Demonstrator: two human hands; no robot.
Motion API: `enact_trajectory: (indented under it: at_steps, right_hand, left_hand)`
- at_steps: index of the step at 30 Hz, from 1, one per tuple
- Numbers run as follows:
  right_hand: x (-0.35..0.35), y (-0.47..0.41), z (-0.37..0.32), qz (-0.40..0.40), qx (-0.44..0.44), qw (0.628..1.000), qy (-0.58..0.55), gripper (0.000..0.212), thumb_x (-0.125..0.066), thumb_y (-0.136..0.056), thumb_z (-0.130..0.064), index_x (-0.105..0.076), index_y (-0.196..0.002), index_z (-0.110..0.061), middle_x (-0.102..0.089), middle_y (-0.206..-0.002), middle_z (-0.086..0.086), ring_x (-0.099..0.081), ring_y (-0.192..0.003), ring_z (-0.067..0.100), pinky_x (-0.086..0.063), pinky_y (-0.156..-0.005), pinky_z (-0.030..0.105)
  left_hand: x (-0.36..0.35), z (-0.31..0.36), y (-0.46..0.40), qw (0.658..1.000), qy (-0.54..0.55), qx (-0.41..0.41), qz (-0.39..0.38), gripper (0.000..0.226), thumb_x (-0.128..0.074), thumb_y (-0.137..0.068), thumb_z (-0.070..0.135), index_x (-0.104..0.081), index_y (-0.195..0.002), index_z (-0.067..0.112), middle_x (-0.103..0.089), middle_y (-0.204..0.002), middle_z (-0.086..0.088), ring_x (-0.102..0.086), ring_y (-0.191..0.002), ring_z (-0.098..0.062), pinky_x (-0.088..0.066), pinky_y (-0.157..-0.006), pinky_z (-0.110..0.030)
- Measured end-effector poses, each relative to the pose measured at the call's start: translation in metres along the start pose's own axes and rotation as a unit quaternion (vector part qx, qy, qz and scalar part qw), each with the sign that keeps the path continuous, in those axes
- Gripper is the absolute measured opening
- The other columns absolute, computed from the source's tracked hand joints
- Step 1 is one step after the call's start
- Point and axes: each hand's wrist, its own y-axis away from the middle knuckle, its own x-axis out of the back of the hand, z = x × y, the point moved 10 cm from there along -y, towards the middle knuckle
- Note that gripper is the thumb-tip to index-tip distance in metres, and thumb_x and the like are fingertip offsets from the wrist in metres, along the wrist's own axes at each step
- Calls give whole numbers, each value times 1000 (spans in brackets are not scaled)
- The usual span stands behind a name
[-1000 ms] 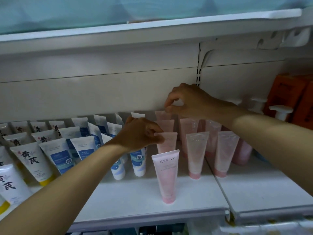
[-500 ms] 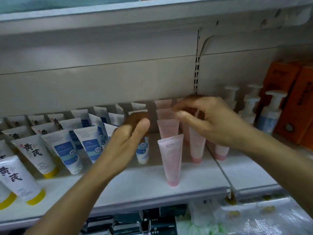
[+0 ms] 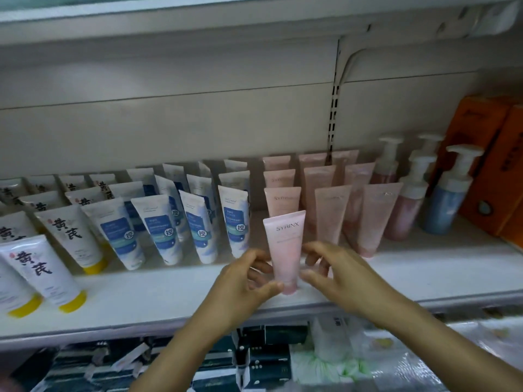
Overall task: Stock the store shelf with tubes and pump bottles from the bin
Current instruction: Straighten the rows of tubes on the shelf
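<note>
Low in the frame's centre, the left hand (image 3: 244,281) and right hand (image 3: 336,274) pinch the front pink tube (image 3: 285,250) near its cap on the shelf (image 3: 169,292). Square it upright, label forward, then release gently.

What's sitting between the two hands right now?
In the head view, the front pink SYRINX tube stands cap-down on the shelf, between the left hand and right hand. Both hands' fingertips touch its lower part.

Orange boxes (image 3: 486,165) at right; dark packages (image 3: 263,355) on lower shelf.
</note>
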Motion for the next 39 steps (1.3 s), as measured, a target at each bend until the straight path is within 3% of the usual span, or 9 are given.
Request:
enact_trajectory:
  at_steps: [3, 6, 8, 22, 29, 39]
  right_hand:
    - [-23, -2, 7, -27, -5, 1000, -2, 33, -62, -87, -41, -55, -118, -32, -61, -98, -16, -58, -83, 6, -51, -78, 35]
    - [-31, -3, 14, -27, -23, 999, -15, 32, -60, -84, -52, -59, -106, -29, -59, -85, -17, -56, -77, 5, -48, -70, 29]
    - [-31, -3, 16, -16, -26, 999, -10, 29, -61, -85, -49, -60, -104, -27, -56, -80, -18, -55, -75, 5, -47, -69, 28]
    - [-29, -2, 24, -11, -36, 999, -36, 48, -50, -74, -67, -60, -99, -27, -60, -79, -12, -56, -73, 6, -51, -68, 32]
    - [-29, -3, 23, -14, -26, 999, -32, 28, -59, -81, -59, -54, -90, -33, -54, -71, -15, -51, -68, 4, -44, -62, 27]
    - [-27, -4, 23, -23, -13, 998, -51, 25, -61, -78, -60, -54, -87, -38, -58, -73, -13, -52, -68, 4, -46, -65, 28]
  left_hand:
    - [-8, -5, -4, 1000, 9, 20, 12, 44, -82, -70, 42, -61, -106, 29, -69, -95, 11, -67, -79, -7, -57, -76, -33]
    - [-10, -9, -7, 998, 7, 40, 41, 36, -82, -76, 25, -62, -106, 26, -71, -92, 11, -68, -77, -5, -58, -76, -32]
    - [-11, -8, -8, 998, 11, 43, 51, 34, -80, -77, 22, -63, -106, 26, -71, -92, 13, -68, -76, -3, -57, -77, -30]
    - [-17, -8, -6, 996, 31, 42, 70, 34, -78, -79, 16, -65, -110, 24, -71, -96, 11, -68, -83, -4, -56, -81, -28]
    - [-17, -7, -5, 995, 41, 50, 77, 35, -78, -79, 17, -65, -110, 25, -71, -96, 13, -67, -82, -1, -55, -79, -21]
    - [-17, -10, -4, 993, 58, 61, 82, 34, -81, -76, 18, -65, -105, 25, -72, -92, 8, -68, -83, -3, -54, -77, -20]
